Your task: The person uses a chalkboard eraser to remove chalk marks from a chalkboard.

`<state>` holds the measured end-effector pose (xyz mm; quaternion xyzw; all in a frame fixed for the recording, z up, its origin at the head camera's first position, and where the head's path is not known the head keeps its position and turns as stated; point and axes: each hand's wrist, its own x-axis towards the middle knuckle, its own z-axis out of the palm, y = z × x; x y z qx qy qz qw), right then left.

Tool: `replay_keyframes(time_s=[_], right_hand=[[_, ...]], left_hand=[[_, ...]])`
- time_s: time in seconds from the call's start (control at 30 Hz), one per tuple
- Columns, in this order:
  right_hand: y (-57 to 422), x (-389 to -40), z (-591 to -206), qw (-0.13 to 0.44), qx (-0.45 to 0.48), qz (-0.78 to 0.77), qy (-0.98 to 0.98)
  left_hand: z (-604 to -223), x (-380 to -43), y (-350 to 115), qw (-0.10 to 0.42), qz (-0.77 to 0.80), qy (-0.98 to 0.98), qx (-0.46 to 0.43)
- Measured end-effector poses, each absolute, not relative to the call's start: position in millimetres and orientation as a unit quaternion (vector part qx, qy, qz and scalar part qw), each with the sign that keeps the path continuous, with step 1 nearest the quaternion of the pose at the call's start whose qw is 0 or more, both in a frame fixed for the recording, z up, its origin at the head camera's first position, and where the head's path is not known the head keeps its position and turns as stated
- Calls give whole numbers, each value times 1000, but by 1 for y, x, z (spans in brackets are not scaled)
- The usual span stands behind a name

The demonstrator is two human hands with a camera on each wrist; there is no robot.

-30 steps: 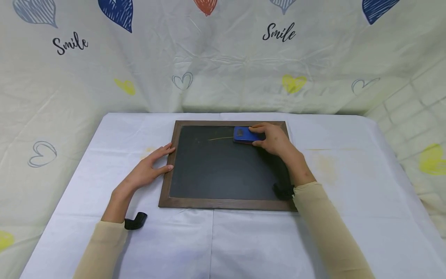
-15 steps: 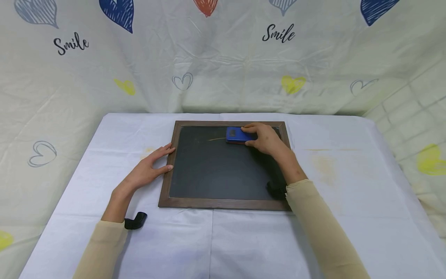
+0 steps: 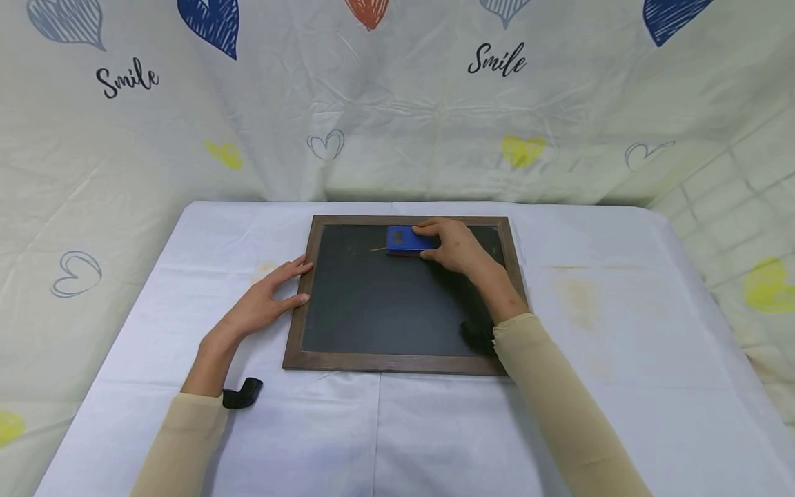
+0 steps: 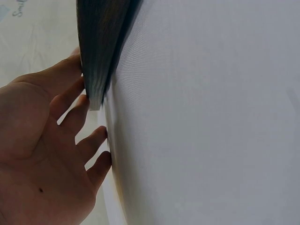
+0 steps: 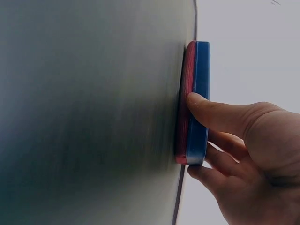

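Note:
A chalkboard point(image 3: 373, 304) with a brown wooden frame lies flat on the table. My right hand point(image 3: 456, 245) grips a blue board eraser point(image 3: 404, 238) near the board's far edge. In the right wrist view the eraser point(image 5: 201, 75) shows a red pad against the dark surface, with the thumb on its side. A short yellow line point(image 3: 378, 249) runs just left of the eraser. My left hand point(image 3: 257, 304) rests with extended fingers against the left side of the frame; in the left wrist view its fingertips touch the frame point(image 4: 101, 51) and the cloth.
White cloth point(image 3: 348, 428) covers the table, with faint yellowish smudges point(image 3: 580, 300) on the right. A curtain point(image 3: 410, 166) printed with hearts and "Smile" stands behind the table. A black device point(image 3: 243, 394) sits at the left wrist.
My right hand has slid the eraser leftward along the top of the board, and less of the yellow line shows. My left hand has stayed in place.

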<state>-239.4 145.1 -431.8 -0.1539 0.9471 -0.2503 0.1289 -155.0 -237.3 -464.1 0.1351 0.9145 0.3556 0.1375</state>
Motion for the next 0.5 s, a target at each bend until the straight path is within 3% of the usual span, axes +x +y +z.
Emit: replay_keyframes(time_s=[0.5], right_hand=[[107, -240, -433, 128, -176, -237, 947]], left_hand=[[-466, -155, -238, 135, 353, 916, 133]])
